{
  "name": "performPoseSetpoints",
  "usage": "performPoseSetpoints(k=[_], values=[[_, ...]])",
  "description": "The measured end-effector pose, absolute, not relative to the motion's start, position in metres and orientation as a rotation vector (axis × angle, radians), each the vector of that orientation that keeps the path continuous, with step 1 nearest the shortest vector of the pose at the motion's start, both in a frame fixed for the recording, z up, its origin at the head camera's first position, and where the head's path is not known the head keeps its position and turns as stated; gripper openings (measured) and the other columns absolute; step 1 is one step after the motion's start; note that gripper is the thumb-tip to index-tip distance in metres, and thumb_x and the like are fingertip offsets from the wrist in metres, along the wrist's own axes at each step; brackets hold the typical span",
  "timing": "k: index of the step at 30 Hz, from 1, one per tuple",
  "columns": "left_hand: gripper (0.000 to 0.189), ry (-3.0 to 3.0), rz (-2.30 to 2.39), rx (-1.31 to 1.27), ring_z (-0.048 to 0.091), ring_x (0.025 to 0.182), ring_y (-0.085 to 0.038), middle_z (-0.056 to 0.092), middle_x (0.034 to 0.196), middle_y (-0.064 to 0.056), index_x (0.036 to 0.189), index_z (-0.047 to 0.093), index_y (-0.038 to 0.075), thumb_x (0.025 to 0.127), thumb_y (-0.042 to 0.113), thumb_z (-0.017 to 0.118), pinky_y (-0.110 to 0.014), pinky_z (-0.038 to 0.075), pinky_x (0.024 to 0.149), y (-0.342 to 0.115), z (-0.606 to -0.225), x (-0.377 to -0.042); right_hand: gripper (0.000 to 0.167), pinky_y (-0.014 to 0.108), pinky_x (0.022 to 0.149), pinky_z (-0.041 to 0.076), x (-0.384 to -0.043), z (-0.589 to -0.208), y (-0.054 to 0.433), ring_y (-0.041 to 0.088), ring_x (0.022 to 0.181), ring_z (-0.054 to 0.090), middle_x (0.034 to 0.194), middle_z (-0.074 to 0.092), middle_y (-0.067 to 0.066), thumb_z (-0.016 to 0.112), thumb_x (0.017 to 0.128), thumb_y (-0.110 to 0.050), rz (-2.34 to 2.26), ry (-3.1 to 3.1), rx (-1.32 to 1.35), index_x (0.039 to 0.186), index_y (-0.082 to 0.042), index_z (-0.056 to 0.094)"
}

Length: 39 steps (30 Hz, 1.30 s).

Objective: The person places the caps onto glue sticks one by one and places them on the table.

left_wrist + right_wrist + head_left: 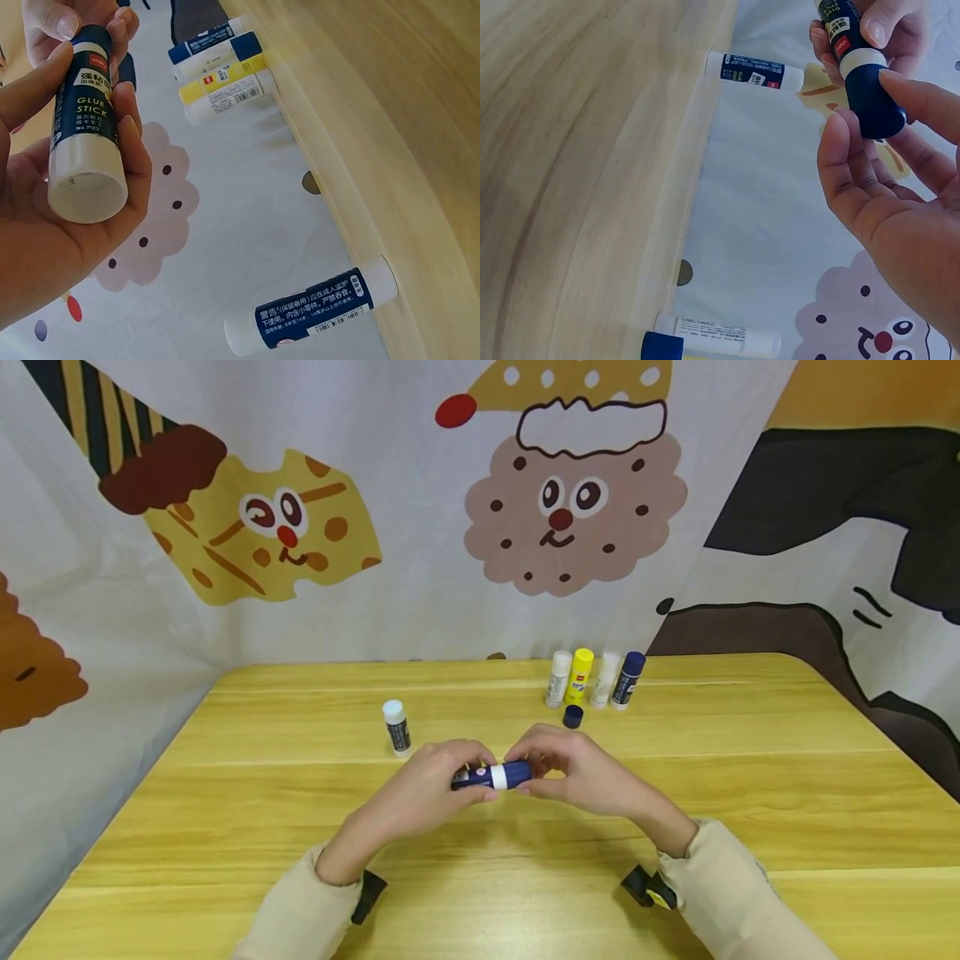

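Note:
A glue stick (480, 777) with a navy label lies nearly level between both hands, a white band showing beside its navy cap (874, 101). My left hand (435, 781) grips the labelled body, its white base facing the left wrist camera (88, 180). Around the cap close the thumb and fingers of my right hand (581, 768). Beyond the left hand, a white-capped glue stick (397, 728) with a dark label stands upright on the table.
Toward the back right of the wooden table (300, 710), a yellow glue stick (580, 677), two whitish ones and a navy-capped glue stick (627, 681) stand in a row. A loose navy cap (573, 717) sits in front of them. A patterned curtain (420, 610) hangs behind the table.

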<state>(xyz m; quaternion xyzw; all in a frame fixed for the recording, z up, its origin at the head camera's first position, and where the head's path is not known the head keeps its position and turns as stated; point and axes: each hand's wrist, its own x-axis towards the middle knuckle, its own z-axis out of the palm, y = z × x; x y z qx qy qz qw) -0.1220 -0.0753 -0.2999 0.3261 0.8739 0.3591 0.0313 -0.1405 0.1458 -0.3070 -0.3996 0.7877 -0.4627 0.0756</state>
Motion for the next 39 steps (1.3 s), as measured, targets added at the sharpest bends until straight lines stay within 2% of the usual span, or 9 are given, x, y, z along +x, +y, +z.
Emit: performPoseSetpoints(k=[6,16,28,39], values=[[0.02,2.709,1.087,0.972,0.053,0.07,-0.008,0.062,0.087,-0.001,0.099,0.063,0.005,0.082,0.014,0.069,-0.022,0.046,0.061,-0.0742,-0.2999,-0.1217,0.025,0.029,0.068,0.049,-0.1411,-0.3073,0.1456,0.015,0.075,0.05,0.094,0.055,0.004,0.066,0.081,0.002,-1.393,2.352,-1.204,0.105,-0.003,0.06],[0.023,2.714,1.113,0.945,0.054,0.07,-0.006,0.062,0.087,0.001,0.1,0.063,0.006,0.081,0.018,0.07,-0.021,0.047,0.06,-0.0757,-0.3012,-0.1232,0.025,0.032,0.069,0.05,-0.1417,-0.3093,0.1463,0.017,0.076,0.054,0.095,0.055,0.006,0.065,0.081,0.003,-1.453,2.294,-1.213,0.105,-0.001,0.059],[0.023,2.716,1.115,0.954,0.054,0.07,-0.006,0.062,0.087,0.001,0.099,0.063,0.006,0.081,0.018,0.07,-0.021,0.046,0.06,-0.0753,-0.3019,-0.123,0.027,0.033,0.07,0.051,-0.1411,-0.3123,0.1449,0.017,0.078,0.055,0.096,0.056,0.008,0.064,0.079,0.009,-1.509,2.265,-1.269,0.104,0.002,0.06],[0.021,2.71,1.104,0.977,0.054,0.071,-0.008,0.063,0.09,-0.001,0.099,0.063,0.005,0.082,0.016,0.069,-0.022,0.046,0.06,-0.0746,-0.3014,-0.1223,0.026,0.032,0.07,0.051,-0.1401,-0.3106,0.1443,0.016,0.077,0.054,0.095,0.056,0.007,0.064,0.08,0.008,-1.505,2.261,-1.279,0.104,0.001,0.06]])
